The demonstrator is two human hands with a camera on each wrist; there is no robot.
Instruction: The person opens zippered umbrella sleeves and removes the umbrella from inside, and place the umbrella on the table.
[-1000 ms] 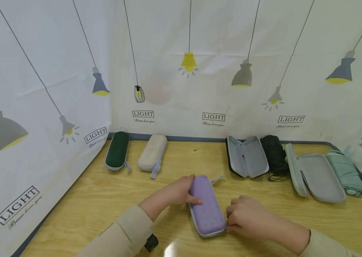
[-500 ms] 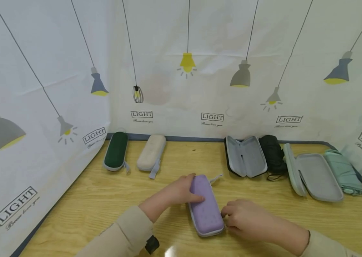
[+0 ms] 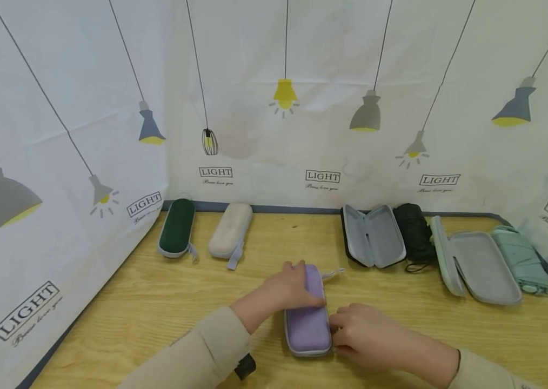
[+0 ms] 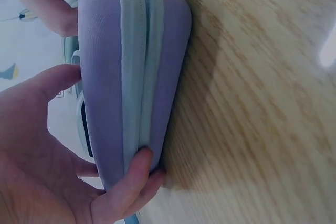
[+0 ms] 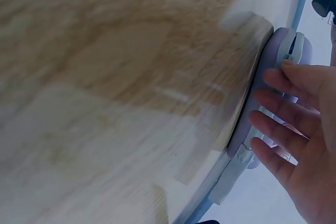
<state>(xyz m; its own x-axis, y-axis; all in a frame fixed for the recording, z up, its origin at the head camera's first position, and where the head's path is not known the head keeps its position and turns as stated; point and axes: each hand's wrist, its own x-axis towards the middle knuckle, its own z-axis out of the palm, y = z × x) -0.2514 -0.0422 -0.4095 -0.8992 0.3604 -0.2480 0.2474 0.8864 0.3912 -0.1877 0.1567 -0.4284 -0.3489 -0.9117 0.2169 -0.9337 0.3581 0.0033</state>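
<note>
A purple zip case with pale grey edging lies on the table in front of me. My left hand grips its far half, thumb across the lid; the left wrist view shows fingertips on the pale zip band. My right hand is at the case's right side. In the right wrist view its thumb and forefinger pinch at the zip, where a small dark gap shows at one end; the zip pull is mostly hidden by them. The other fingers rest along the side. A grey fabric strap sticks out from the far end.
A green case and a cream case lie at back left. At back right are an open grey-lined case, a black folded umbrella, an open mint case and a mint folded umbrella. Printed cloth hangs behind.
The near end of the purple case has swung left, so it lies straighter. My left hand has moved right across its lid, and my right hand has shifted slightly left with it.
</note>
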